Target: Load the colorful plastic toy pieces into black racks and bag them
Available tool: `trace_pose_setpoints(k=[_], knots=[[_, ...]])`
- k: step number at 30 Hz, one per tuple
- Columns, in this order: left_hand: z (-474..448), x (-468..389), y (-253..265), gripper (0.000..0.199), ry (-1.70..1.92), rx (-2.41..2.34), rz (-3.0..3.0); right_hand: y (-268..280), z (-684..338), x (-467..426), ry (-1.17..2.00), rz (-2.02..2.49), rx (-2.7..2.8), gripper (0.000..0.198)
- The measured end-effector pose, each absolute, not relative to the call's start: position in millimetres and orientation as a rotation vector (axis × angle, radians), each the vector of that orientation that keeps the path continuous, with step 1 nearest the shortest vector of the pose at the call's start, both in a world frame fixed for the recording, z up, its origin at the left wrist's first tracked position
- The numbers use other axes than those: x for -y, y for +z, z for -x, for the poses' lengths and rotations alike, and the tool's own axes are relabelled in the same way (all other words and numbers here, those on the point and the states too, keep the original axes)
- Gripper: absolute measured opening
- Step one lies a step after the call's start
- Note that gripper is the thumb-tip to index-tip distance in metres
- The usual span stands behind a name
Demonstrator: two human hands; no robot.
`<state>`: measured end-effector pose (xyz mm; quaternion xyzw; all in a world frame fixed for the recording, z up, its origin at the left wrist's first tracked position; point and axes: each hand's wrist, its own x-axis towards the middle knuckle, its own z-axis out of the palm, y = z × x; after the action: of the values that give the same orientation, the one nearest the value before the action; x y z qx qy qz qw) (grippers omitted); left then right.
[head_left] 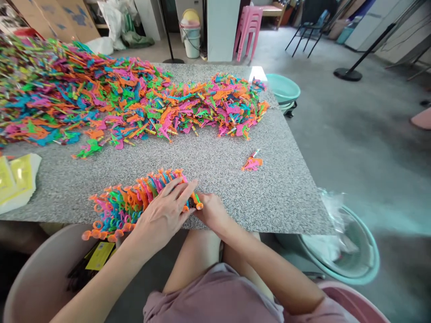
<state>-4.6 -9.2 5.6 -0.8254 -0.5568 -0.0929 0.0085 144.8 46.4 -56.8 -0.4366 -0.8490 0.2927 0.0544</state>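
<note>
A tight row of small plastic toy guns (134, 197) in orange, pink, blue and green runs along the near table edge, with orange suction-cup tips along both sides. Across the right end of this row lies my left hand (164, 208), its fingers stretched over the toys and its thumb lower down by the edge. My right hand (211, 211) is closed against the same end, beside an orange suction cup; its fingertips are hidden, so what it grips cannot be made out. Farther right, an orange and pink toy gun (252, 163) lies apart on the speckled table (276, 193).
A long heap of loose toy guns (134, 98) covers the table's far side. Yellow printed cards (20, 177) lie at left. Below the edge stand a large tub (37, 273) at left and a green basket (367, 264) with clear plastic bags (333, 224) at right.
</note>
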Motion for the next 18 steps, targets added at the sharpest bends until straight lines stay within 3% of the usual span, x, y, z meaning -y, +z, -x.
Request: trace_pose_setpoints(k=[6,10,13,15,18], knots=[[3,7,7,0.048,-0.309,1.738,2.537,-51,-127,-48,0.862,1.385,2.619,0.017],[7,6,4,0.032,-0.318,1.679,2.529,-61,-129,-43,0.877,1.268,2.611,0.024],[13,5,-3,0.03,-0.355,1.593,2.487,-68,-165,-67,0.861,1.145,2.613,0.033],[16,3,-8,0.031,-0.359,1.512,2.472,-65,-207,-103,0.622,1.373,2.569,0.042],[20,2,-10,0.029,-0.358,1.432,2.484,-56,-271,-170,0.012,1.774,2.535,0.049]])
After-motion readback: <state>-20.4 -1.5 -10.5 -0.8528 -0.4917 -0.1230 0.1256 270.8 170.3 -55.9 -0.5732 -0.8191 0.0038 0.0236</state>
